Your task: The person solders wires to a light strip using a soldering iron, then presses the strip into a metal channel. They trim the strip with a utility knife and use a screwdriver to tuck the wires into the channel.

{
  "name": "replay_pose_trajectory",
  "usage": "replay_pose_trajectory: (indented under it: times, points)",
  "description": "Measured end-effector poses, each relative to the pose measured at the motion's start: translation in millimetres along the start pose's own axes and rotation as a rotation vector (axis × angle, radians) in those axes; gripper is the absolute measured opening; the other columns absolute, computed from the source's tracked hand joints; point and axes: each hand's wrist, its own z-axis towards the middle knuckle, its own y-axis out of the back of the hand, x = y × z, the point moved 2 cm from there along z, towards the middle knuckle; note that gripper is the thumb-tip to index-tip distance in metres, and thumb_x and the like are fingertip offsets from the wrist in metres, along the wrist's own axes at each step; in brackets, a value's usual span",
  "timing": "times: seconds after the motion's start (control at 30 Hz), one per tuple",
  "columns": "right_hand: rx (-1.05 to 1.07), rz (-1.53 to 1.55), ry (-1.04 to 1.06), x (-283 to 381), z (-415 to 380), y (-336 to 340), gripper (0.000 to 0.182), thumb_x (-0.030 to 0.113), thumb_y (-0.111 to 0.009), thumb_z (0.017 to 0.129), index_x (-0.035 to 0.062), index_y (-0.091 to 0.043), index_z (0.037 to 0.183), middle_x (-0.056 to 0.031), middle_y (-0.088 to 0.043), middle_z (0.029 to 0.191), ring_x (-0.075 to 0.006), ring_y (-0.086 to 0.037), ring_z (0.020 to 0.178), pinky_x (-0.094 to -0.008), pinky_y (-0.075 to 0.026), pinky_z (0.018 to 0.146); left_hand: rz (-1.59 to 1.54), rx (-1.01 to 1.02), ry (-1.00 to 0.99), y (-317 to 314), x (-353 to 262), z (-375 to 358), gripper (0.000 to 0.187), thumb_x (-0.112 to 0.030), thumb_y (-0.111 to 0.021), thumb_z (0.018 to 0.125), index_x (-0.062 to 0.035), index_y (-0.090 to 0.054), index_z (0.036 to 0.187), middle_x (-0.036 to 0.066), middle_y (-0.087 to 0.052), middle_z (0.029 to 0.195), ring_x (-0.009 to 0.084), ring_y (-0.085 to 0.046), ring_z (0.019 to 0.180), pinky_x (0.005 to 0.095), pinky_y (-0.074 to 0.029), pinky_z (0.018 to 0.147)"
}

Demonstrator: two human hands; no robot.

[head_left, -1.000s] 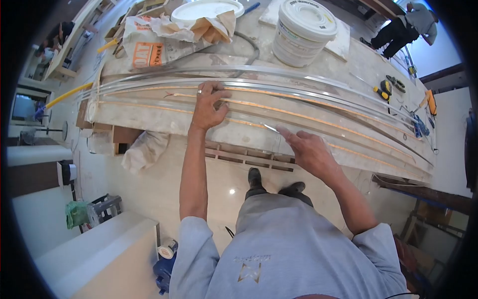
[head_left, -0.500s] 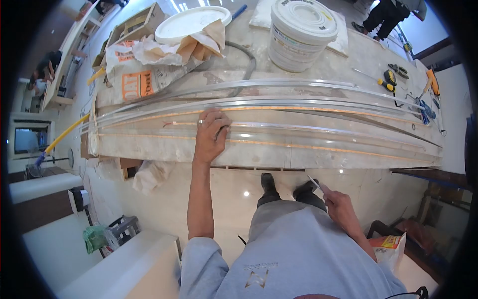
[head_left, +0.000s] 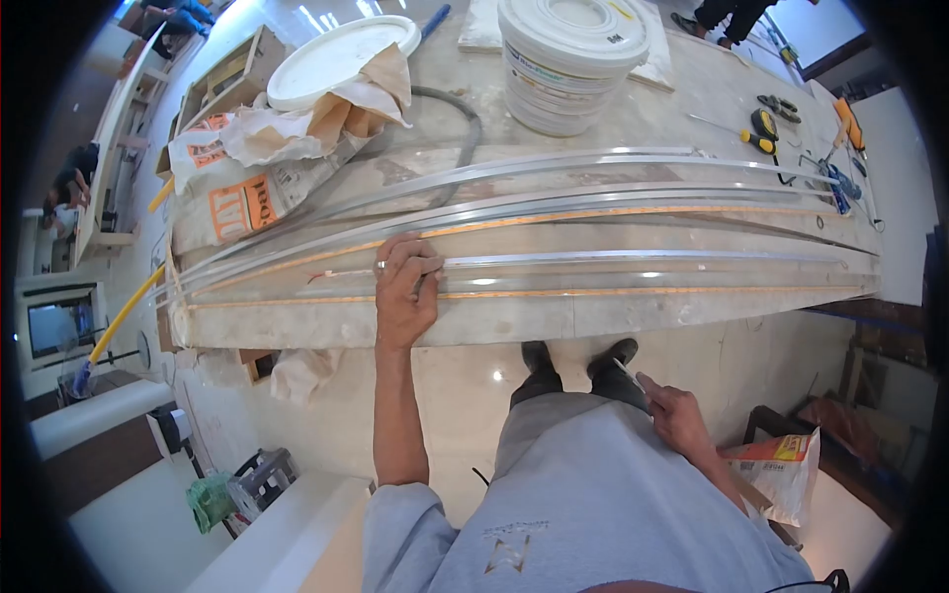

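My left hand (head_left: 405, 296) reaches over the workbench (head_left: 534, 321), its fingers closed round a slim silver aluminium profile (head_left: 613, 257) near its left end. Short reddish wires (head_left: 318, 276) stick out beyond that end. Just behind my fingers lies a strip with an orange-lit look (head_left: 593, 216), and another orange strip (head_left: 593, 294) runs along the front of the bench. More long silver profiles (head_left: 554, 161) lie farther back. Down by my right hip, my right hand (head_left: 678, 415) is closed on a thin, pale, pointed tool (head_left: 630, 375); its exact kind I cannot make out.
A white bucket (head_left: 568, 74), a round white lid (head_left: 341, 61) and a crumpled paper bag (head_left: 242, 203) stand at the back. Pliers (head_left: 779, 109), a tape measure (head_left: 763, 124) and a screwdriver (head_left: 727, 126) lie to the right. People (head_left: 74, 183) are in the background.
My view has shifted slightly, so the bench items sit further left. My left hand stays on the profile; the tool in my right hand is drawn a little closer to my body.
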Motion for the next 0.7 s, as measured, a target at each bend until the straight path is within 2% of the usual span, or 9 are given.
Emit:
replay_pose_trajectory:
  times: [0.1,0.23,0.33,0.4,0.53,0.63,0.7]
  points:
    - [0.004,-0.002,0.083,29,17,12,0.049,0.001,-0.063,0.090,0.0079,-0.063,0.139,-0.0186,-0.070,0.083,-0.0379,-0.068,0.076,-0.0455,-0.054,0.072,-0.002,0.008,-0.019,1,-1,1,0.028,0.011,-0.068,0.072,-0.0077,-0.070,0.093,0.005,-0.066,0.101,0.0348,-0.059,0.118,0.0461,-0.044,0.103]
    - [-0.011,-0.117,0.297,70,57,36,0.055,0.000,-0.064,0.089,0.0123,-0.060,0.143,-0.0153,-0.066,0.075,-0.0367,-0.066,0.071,-0.0463,-0.053,0.068,0.001,0.003,-0.049,0,2,0,0.027,0.010,-0.068,0.073,-0.0077,-0.071,0.094,0.005,-0.065,0.100,0.0346,-0.059,0.118,0.0462,-0.043,0.104]
    - [-0.016,-0.184,0.365,109,93,56,0.061,-0.003,-0.062,0.087,0.0152,-0.059,0.144,-0.0151,-0.065,0.077,-0.0374,-0.065,0.071,-0.0469,-0.053,0.067,0.026,-0.008,-0.053,0,2,-1,0.026,0.008,-0.068,0.074,-0.0080,-0.071,0.094,0.005,-0.065,0.101,0.0343,-0.059,0.118,0.0460,-0.041,0.105]
    - [0.062,-0.456,0.434,139,116,69,0.063,-0.003,-0.059,0.086,0.0178,-0.059,0.146,-0.0157,-0.067,0.080,-0.0380,-0.067,0.075,-0.0480,-0.053,0.068,0.029,-0.005,-0.047,-1,3,-2,0.025,0.007,-0.068,0.075,-0.0083,-0.071,0.094,0.005,-0.064,0.101,0.0343,-0.058,0.119,0.0457,-0.039,0.106]
    - [0.117,-0.560,0.448,163,153,72,0.063,-0.001,-0.057,0.087,0.0196,-0.058,0.147,-0.0171,-0.067,0.084,-0.0386,-0.067,0.078,-0.0495,-0.053,0.069,0.010,-0.001,-0.041,-1,7,-4,0.023,0.007,-0.069,0.076,-0.0085,-0.071,0.094,0.005,-0.064,0.102,0.0347,-0.058,0.121,0.0458,-0.038,0.107]
    - [0.214,-0.680,0.462,168,166,66,0.066,0.000,-0.054,0.090,0.0178,-0.051,0.154,-0.0176,-0.067,0.085,-0.0362,-0.069,0.079,-0.0495,-0.053,0.066,0.015,-0.020,-0.027,0,5,-4,0.023,0.006,-0.069,0.077,-0.0088,-0.072,0.094,0.005,-0.065,0.102,0.0352,-0.057,0.121,0.0464,-0.038,0.106]
    - [0.182,-0.732,0.502,170,169,63,0.067,0.001,-0.054,0.091,0.0185,-0.049,0.156,-0.0179,-0.068,0.089,-0.0364,-0.069,0.081,-0.0496,-0.054,0.066,0.039,-0.023,-0.055,0,4,-3,0.027,0.010,-0.068,0.073,-0.0067,-0.071,0.094,0.008,-0.066,0.099,0.0363,-0.059,0.116,0.0468,-0.045,0.101]
